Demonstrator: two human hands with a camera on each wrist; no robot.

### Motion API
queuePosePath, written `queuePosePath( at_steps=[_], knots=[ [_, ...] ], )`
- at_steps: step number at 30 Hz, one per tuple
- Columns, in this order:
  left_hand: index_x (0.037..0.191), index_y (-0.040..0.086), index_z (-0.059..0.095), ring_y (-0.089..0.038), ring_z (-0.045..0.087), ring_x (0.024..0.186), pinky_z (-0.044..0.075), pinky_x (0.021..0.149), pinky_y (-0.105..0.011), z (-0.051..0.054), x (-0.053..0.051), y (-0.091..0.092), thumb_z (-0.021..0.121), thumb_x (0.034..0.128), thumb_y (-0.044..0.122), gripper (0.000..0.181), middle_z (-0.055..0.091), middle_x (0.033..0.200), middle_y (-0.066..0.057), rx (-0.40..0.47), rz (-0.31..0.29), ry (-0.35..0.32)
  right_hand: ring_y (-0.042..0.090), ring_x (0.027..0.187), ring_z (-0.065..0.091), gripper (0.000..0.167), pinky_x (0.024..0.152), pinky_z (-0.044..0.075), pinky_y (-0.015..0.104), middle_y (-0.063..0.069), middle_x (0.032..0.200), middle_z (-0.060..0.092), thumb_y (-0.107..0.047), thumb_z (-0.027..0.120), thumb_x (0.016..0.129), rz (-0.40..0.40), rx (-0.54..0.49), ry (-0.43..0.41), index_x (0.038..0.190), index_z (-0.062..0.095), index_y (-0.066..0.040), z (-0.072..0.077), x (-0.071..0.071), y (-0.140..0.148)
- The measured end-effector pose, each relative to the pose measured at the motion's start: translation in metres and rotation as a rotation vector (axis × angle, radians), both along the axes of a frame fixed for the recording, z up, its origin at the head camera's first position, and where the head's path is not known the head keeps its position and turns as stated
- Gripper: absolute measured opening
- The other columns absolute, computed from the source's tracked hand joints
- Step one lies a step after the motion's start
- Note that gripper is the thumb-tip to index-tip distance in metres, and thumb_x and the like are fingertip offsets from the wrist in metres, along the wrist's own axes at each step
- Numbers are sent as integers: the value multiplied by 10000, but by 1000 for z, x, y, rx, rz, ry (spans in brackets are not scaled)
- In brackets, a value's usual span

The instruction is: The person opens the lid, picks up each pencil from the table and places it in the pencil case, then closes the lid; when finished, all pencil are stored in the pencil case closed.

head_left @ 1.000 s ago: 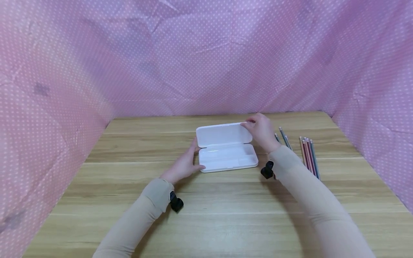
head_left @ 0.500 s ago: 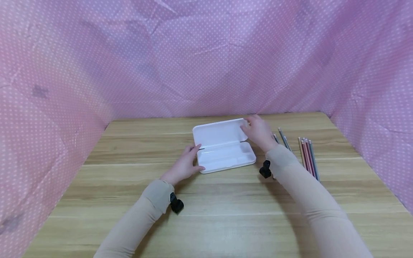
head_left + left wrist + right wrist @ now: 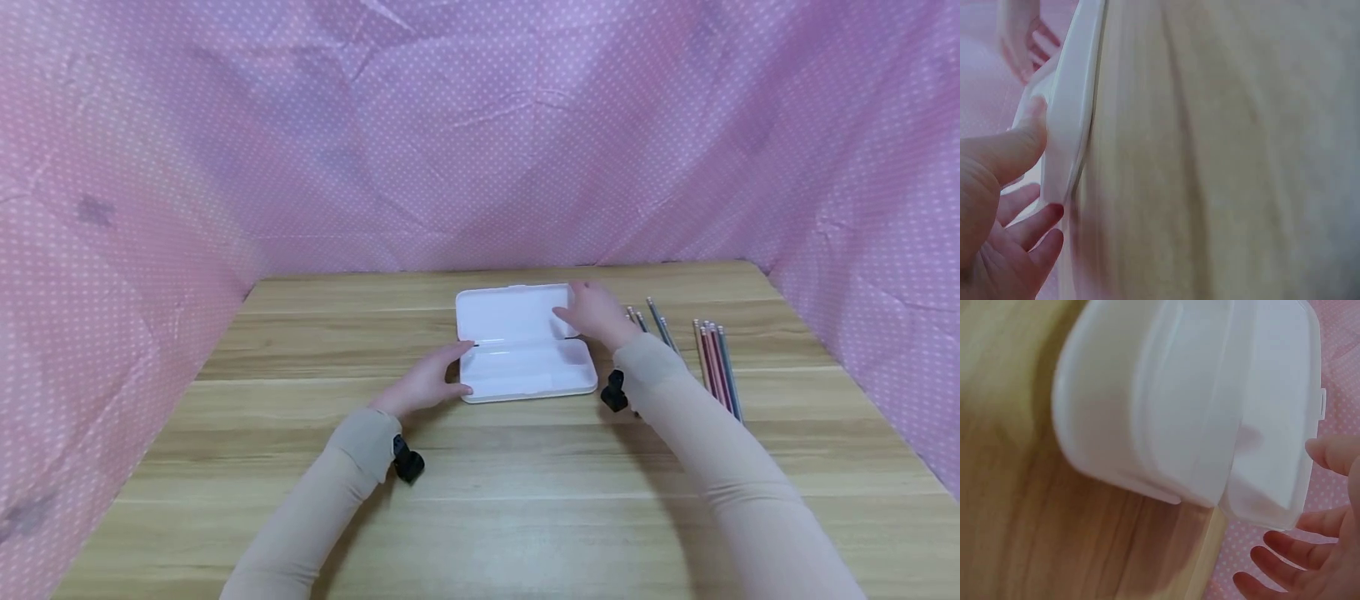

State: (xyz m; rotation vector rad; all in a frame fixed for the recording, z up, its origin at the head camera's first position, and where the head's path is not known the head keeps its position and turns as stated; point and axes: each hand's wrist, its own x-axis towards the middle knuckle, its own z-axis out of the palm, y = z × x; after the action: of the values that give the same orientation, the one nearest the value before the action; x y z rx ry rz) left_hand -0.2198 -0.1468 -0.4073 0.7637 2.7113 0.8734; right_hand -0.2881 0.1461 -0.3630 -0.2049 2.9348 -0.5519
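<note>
An unfolded white plastic pencil case (image 3: 525,372) lies on the table, its lid (image 3: 510,312) laid back toward the curtain. Nothing shows inside its tray. My left hand (image 3: 426,380) spans the case's left end, thumb at the front corner and fingers near the hinge. In the left wrist view, that thumb (image 3: 1032,128) presses the white rim while the fingers curve below it. At the lid's right end is my right hand (image 3: 592,312). Its thumb (image 3: 1332,452) touches the lid's edge in the right wrist view, and the other fingers spread loosely by the corner.
Several pencils (image 3: 716,367) with eraser ends lie in a bundle to the right of the case. A few more pencils (image 3: 658,321) lie partly hidden behind my right forearm. Pink dotted fabric (image 3: 480,167) hangs around the wooden table (image 3: 510,517).
The case tilted up toward the right, then turned back nearly level. My left fingers came from behind its end to beside the hinge. My right hand dropped slightly along the lid.
</note>
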Motion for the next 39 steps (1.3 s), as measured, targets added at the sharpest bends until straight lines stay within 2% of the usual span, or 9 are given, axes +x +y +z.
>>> queuePosePath(
  at_steps=[7, 13, 15, 19, 24, 29, 35, 39],
  knots=[
    [1458, 78, 353, -271, 285, 1408, 252, 1154, -416, -4, -6, -5, 724, 842, 196, 728, 332, 1517, -115, 67, 18, -77, 451, 1343, 300, 776, 1103, 275, 559, 323, 1467, 277, -406, 515, 949, -8, -7, -69, 1495, 162, 18, -2, 2, 1],
    [1445, 88, 382, -265, 321, 1389, 256, 1151, -411, -11, -6, -6, 751, 814, 160, 734, 373, 1494, -119, 161, 62, -115, 437, 1367, 274, 748, 1119, 246, 556, 295, 1488, 271, -392, 487, 963, 10, -73, -43, 1499, 154, 8, -4, 7, 6],
    [1442, 79, 385, -271, 339, 1378, 263, 1147, -415, -13, -6, -7, 759, 802, 135, 744, 389, 1483, -132, 192, 72, -119, 435, 1366, 280, 717, 1116, 242, 568, 281, 1498, 265, -391, 473, 970, 11, -109, -31, 1501, 176, -11, -2, 10, 10],
    [1435, 80, 396, -267, 370, 1360, 279, 1139, -416, -16, -4, -7, 770, 788, 127, 748, 415, 1465, -129, 228, 78, -109, 424, 1313, 374, 650, 1059, 332, 578, 255, 1477, 328, -381, 465, 978, 26, -216, 3, 1492, 245, -48, 4, 20, 21],
    [1430, 89, 408, -265, 392, 1344, 291, 1131, -423, -19, -2, -7, 786, 775, 153, 759, 437, 1449, -115, 264, 71, -93, 419, 1230, 448, 563, 974, 424, 561, 267, 1403, 413, -322, 479, 984, 71, -348, 68, 1440, 349, -19, 8, 36, 39],
    [1422, 100, 425, -249, 402, 1334, 295, 1129, -416, -24, -1, -7, 804, 754, 160, 771, 460, 1432, -95, 304, 74, -100, 422, 1193, 469, 516, 955, 433, 557, 284, 1344, 460, -305, 473, 992, 66, -375, 106, 1381, 416, 30, 11, 49, 59],
    [1411, 117, 445, -251, 406, 1323, 290, 1129, -422, -25, 1, -6, 809, 747, 159, 758, 468, 1421, -90, 324, 87, -106, 420, 1217, 445, 556, 968, 409, 570, 261, 1329, 471, -383, 433, 998, 16, -377, 73, 1388, 412, 13, 22, 63, 86],
    [1408, 130, 450, -249, 405, 1323, 287, 1130, -422, -25, 3, -5, 809, 745, 149, 755, 464, 1424, -86, 328, 89, -109, 446, 1212, 441, 562, 967, 397, 578, 297, 1332, 457, -369, 415, 1004, -2, -401, 59, 1387, 398, 41, 27, 69, 108]
  ],
)
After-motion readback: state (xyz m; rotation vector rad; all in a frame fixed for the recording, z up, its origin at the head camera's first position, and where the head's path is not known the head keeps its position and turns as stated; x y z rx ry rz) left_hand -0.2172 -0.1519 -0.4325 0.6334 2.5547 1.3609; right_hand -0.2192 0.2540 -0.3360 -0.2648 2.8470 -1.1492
